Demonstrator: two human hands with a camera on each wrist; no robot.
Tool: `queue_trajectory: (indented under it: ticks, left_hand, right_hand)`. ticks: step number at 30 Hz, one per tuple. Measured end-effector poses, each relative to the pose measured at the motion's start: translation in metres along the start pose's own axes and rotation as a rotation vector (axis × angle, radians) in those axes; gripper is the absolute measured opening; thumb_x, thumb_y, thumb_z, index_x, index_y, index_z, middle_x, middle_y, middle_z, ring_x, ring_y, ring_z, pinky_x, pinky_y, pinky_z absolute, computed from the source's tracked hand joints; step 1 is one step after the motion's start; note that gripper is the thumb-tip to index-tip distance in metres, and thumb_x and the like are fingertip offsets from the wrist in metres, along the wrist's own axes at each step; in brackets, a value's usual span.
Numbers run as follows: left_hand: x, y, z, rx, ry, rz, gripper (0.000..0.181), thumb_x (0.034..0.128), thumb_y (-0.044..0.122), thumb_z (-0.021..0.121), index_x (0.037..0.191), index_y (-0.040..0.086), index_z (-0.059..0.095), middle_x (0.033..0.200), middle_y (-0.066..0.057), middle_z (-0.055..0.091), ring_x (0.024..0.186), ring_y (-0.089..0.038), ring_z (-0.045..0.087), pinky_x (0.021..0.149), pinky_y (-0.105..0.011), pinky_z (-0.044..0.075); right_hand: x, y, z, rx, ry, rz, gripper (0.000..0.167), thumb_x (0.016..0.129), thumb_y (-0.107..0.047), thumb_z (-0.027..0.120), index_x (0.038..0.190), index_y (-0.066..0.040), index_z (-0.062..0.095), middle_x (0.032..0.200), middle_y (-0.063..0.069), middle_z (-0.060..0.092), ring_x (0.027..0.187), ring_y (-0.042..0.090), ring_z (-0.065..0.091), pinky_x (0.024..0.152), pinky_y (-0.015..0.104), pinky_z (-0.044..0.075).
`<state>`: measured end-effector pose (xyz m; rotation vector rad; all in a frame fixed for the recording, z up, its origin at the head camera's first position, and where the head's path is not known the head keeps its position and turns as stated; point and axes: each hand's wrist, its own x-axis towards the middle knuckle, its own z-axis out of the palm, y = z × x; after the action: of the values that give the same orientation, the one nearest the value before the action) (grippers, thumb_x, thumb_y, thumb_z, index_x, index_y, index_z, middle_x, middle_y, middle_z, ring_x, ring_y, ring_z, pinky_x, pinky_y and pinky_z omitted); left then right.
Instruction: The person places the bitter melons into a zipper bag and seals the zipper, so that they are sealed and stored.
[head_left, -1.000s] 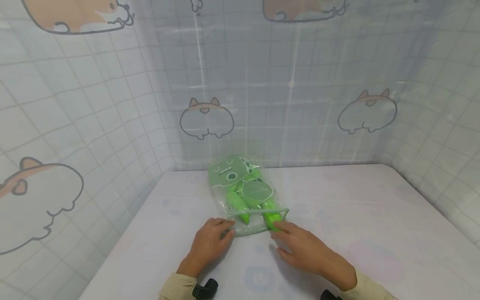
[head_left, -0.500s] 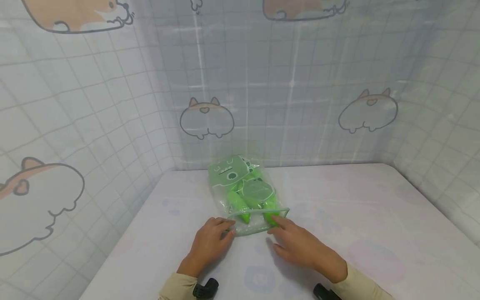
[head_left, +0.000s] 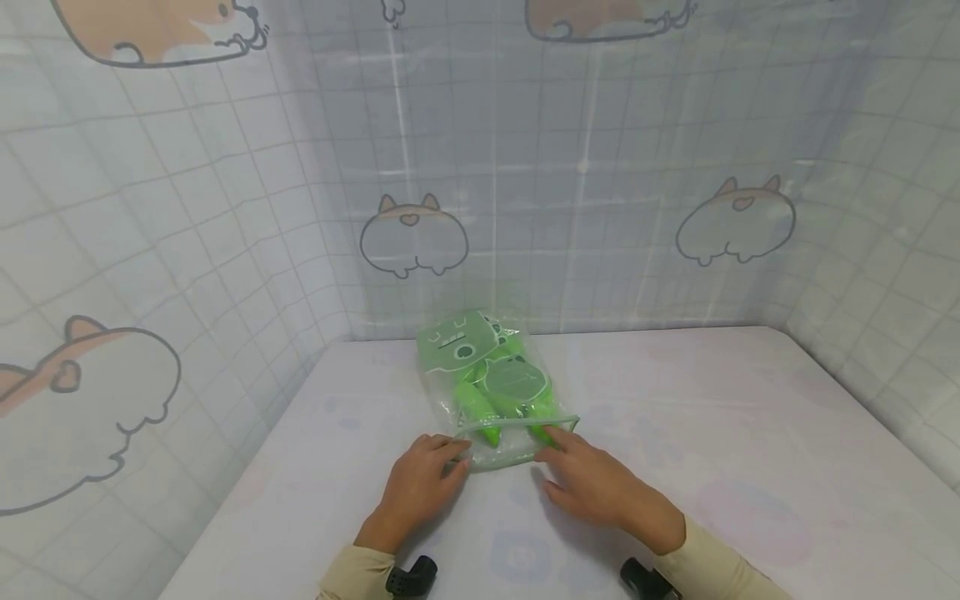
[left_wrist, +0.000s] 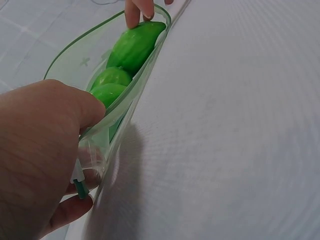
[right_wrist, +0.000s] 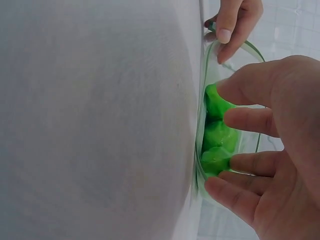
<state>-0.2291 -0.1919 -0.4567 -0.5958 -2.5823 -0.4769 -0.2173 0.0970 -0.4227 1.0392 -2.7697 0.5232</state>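
A clear pouch (head_left: 438, 400) with green cartoon print and green edging lies on the table, its mouth towards me. Inside are several bright green toy pieces shaped like peppers or long fruit (left_wrist: 135, 50); their exact kind is unclear. My left hand (head_left: 422, 485) pinches the left corner of the mouth, near a white and green zip slider (left_wrist: 79, 179). My right hand (head_left: 596, 483) is at the mouth's right side, its fingers spread and fairly straight. In the right wrist view, my right fingertips (right_wrist: 235, 162) touch the green pieces at the pouch's opening.
The pale table (head_left: 712, 400) reaches back to a wall hanging (head_left: 525, 183) with a grid and cartoon dogs. More of this sheeting stands at the left and right. Black wrist cameras (head_left: 411, 577) sit by both cuffs.
My right hand has shifted slightly forward and left, and the right-hand green piece sits a little deeper in the pouch. My left hand has stayed at its corner.
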Motion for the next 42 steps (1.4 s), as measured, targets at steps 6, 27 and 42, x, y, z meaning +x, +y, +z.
queue_trajectory:
  ticks: [6, 27, 42]
  left_hand:
    - [0.0, 0.0, 0.002, -0.005, 0.012, 0.008, 0.023, 0.0892, 0.028, 0.074, 0.11, 0.02, 0.078, 0.106, 0.003, 0.072, 0.091, -0.017, 0.062, 0.074, -0.036, 0.054]
    - [-0.003, -0.01, -0.009, -0.076, -0.076, 0.036, 0.027, 0.0916, 0.026, 0.074, 0.119, 0.026, 0.075, 0.118, 0.005, 0.067, 0.112, -0.019, 0.063, 0.089, -0.043, 0.053]
    - [-0.002, -0.03, -0.028, -0.333, -0.294, 0.0, 0.013, 0.0929, 0.02, 0.072, 0.104, 0.021, 0.079, 0.128, -0.002, 0.066, 0.118, -0.025, 0.061, 0.086, -0.038, 0.055]
  right_hand:
    - [0.002, 0.002, 0.0, -0.002, 0.007, -0.011, 0.027, 0.093, -0.017, 0.068, 0.118, -0.01, 0.069, 0.143, 0.021, 0.049, 0.129, 0.035, 0.052, 0.098, 0.049, 0.049]
    - [0.011, 0.0, 0.003, 0.029, 0.133, -0.039, 0.018, 0.093, -0.019, 0.069, 0.109, -0.015, 0.074, 0.106, -0.005, 0.069, 0.094, 0.01, 0.065, 0.078, 0.033, 0.055]
    - [0.023, -0.008, -0.005, 0.332, 0.072, -0.012, 0.02, 0.095, -0.012, 0.064, 0.111, -0.006, 0.074, 0.098, -0.008, 0.071, 0.088, 0.002, 0.063, 0.078, 0.028, 0.055]
